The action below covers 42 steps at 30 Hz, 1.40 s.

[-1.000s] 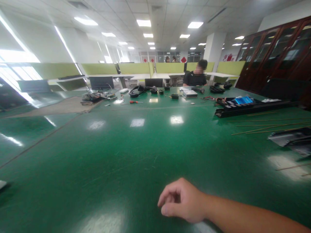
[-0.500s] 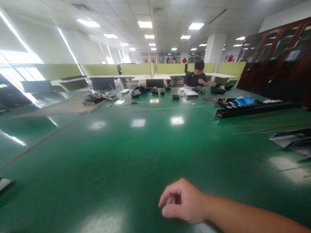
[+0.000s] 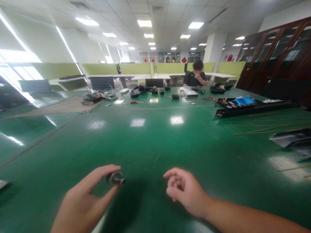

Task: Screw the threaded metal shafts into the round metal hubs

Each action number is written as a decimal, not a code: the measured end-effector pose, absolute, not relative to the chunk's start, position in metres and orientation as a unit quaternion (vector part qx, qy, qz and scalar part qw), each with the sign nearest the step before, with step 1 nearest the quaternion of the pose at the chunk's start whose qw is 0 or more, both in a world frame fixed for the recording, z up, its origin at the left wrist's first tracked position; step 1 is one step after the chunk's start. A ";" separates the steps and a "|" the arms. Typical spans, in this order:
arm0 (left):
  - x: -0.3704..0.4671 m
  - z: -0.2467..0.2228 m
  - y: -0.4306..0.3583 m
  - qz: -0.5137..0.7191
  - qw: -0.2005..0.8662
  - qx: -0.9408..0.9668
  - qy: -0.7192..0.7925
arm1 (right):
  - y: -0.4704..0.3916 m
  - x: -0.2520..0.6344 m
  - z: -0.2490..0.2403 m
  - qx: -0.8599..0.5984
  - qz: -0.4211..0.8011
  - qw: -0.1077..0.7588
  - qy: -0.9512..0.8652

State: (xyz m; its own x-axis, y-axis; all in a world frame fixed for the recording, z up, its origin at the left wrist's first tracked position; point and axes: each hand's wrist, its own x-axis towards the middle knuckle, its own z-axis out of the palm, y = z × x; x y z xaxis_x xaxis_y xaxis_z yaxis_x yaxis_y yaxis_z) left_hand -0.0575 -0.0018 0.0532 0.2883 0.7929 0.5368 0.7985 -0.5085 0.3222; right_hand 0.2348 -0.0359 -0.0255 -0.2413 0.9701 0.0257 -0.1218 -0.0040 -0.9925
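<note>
Fingers (image 3: pixel 104 171) of left hand (image 3: pixel 81 197) around metallic part (image 3: pixel 115 178), right hand (image 3: pixel 187 191) curled

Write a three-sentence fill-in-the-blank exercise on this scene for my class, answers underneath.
1. Of the left hand and the right hand, the one holding the small grey part is the ____.
2. The table in front of them is coloured ____.
3. The seated person wears a shirt coloured ____.

Missing words: left; green; black.

No readable text or numbers.
</note>
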 end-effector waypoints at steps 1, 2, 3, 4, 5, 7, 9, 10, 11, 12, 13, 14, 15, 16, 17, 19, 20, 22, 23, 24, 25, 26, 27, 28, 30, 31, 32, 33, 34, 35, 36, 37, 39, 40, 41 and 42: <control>-0.041 0.055 0.000 -0.323 -0.015 -0.825 -0.463 | -0.036 0.235 -0.026 -0.407 0.580 0.477 -0.520; -0.023 0.057 0.000 -0.314 -0.041 -0.845 -0.430 | -0.036 0.234 -0.026 -0.410 0.576 0.485 -0.515; -0.005 0.059 0.000 -0.308 -0.069 -0.862 -0.396 | -0.036 0.234 -0.025 -0.411 0.572 0.489 -0.514; 0.011 0.061 -0.001 -0.303 -0.098 -0.873 -0.370 | -0.037 0.234 -0.025 -0.410 0.570 0.491 -0.516; 0.024 0.062 -0.002 -0.298 -0.120 -0.881 -0.348 | -0.038 0.234 -0.024 -0.408 0.568 0.490 -0.521; 0.042 0.060 -0.005 -0.271 -0.149 -0.894 -0.325 | -0.040 0.234 -0.023 -0.400 0.564 0.484 -0.535; 0.046 0.052 -0.007 -0.252 -0.159 -0.903 -0.309 | -0.041 0.234 -0.022 -0.397 0.559 0.480 -0.547; 0.045 0.046 -0.008 -0.254 -0.161 -0.905 -0.300 | -0.041 0.234 -0.021 -0.398 0.553 0.477 -0.555; 0.042 0.040 -0.008 -0.261 -0.164 -0.906 -0.291 | -0.041 0.234 -0.020 -0.402 0.544 0.471 -0.566; 0.037 0.034 -0.009 -0.270 -0.166 -0.905 -0.282 | -0.041 0.235 -0.020 -0.409 0.532 0.461 -0.580; 0.033 0.029 -0.009 -0.279 -0.168 -0.905 -0.275 | -0.041 0.235 -0.020 -0.418 0.519 0.449 -0.596; 0.030 0.024 -0.008 -0.286 -0.172 -0.903 -0.270 | -0.041 0.235 -0.020 -0.427 0.506 0.436 -0.610; 0.027 0.021 -0.007 -0.291 -0.178 -0.901 -0.268 | -0.041 0.235 -0.020 -0.434 0.497 0.424 -0.620; 0.025 0.018 -0.006 -0.296 -0.186 -0.898 -0.269 | -0.041 0.235 -0.020 -0.439 0.493 0.417 -0.625; 0.024 0.016 -0.005 -0.300 -0.194 -0.894 -0.271 | -0.041 0.235 -0.020 -0.441 0.495 0.414 -0.624; 0.024 0.015 -0.004 -0.305 -0.209 -0.887 -0.276 | -0.041 0.235 -0.020 -0.443 0.500 0.413 -0.619; 0.024 0.015 -0.003 -0.303 -0.213 -0.886 -0.279 | -0.041 0.235 -0.019 -0.444 0.503 0.413 -0.616; 0.025 0.016 -0.003 -0.294 -0.216 -0.887 -0.283 | -0.040 0.235 -0.018 -0.446 0.508 0.411 -0.612; 0.025 0.016 -0.003 -0.293 -0.215 -0.887 -0.285 | -0.040 0.235 -0.018 -0.447 0.510 0.412 -0.609; 0.024 0.016 -0.003 -0.295 -0.213 -0.885 -0.289 | -0.039 0.235 -0.017 -0.447 0.511 0.413 -0.607; 0.024 0.016 -0.004 -0.297 -0.211 -0.884 -0.294 | -0.039 0.235 -0.016 -0.446 0.513 0.415 -0.605; 0.023 0.015 -0.004 -0.299 -0.207 -0.882 -0.300 | -0.039 0.236 -0.016 -0.444 0.515 0.418 -0.602; 0.022 0.014 -0.004 -0.301 -0.201 -0.880 -0.306 | -0.039 0.236 -0.016 -0.442 0.518 0.421 -0.599; 0.022 0.013 -0.004 -0.302 -0.196 -0.879 -0.312 | -0.039 0.236 -0.016 -0.439 0.523 0.422 -0.597; 0.021 0.011 -0.004 -0.304 -0.187 -0.878 -0.318 | -0.040 0.235 -0.015 -0.432 0.532 0.423 -0.593; 0.021 0.010 -0.004 -0.304 -0.187 -0.877 -0.321 | -0.040 0.235 -0.015 -0.430 0.536 0.422 -0.592; 0.021 0.010 -0.004 -0.303 -0.188 -0.876 -0.325 | -0.040 0.235 -0.015 -0.430 0.538 0.420 -0.592; 0.021 0.010 -0.004 -0.300 -0.193 -0.874 -0.330 | -0.040 0.235 -0.015 -0.431 0.537 0.418 -0.592; 0.021 0.010 -0.004 -0.295 -0.199 -0.872 -0.336 | -0.040 0.235 -0.015 -0.433 0.537 0.417 -0.593; 0.022 0.011 -0.004 -0.290 -0.208 -0.869 -0.343 | -0.040 0.235 -0.015 -0.435 0.536 0.416 -0.592; 0.022 0.011 -0.003 -0.285 -0.218 -0.866 -0.348 | -0.040 0.235 -0.015 -0.436 0.537 0.414 -0.592; 0.022 0.012 -0.003 -0.281 -0.228 -0.864 -0.351 | -0.040 0.235 -0.015 -0.438 0.536 0.413 -0.592; 0.023 0.013 -0.003 -0.273 -0.248 -0.861 -0.350 | -0.040 0.237 -0.015 -0.442 0.534 0.409 -0.593; 0.023 0.013 -0.004 -0.270 -0.257 -0.861 -0.347 | -0.040 0.237 -0.015 -0.445 0.531 0.407 -0.595; 0.023 0.013 -0.004 -0.267 -0.264 -0.861 -0.343 | -0.039 0.238 -0.014 -0.446 0.528 0.407 -0.598; 0.024 0.014 -0.005 -0.266 -0.268 -0.862 -0.340 | -0.039 0.239 -0.014 -0.447 0.526 0.407 -0.599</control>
State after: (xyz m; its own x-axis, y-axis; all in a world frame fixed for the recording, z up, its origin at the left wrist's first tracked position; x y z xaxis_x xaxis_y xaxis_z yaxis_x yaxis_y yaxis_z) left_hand 0.0235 -0.0046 0.0135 0.6283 0.7274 0.2758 0.4428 -0.6259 0.6420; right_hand 0.2386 -0.0393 -0.0144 -0.2698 0.9627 0.0177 0.1071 0.0483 -0.9931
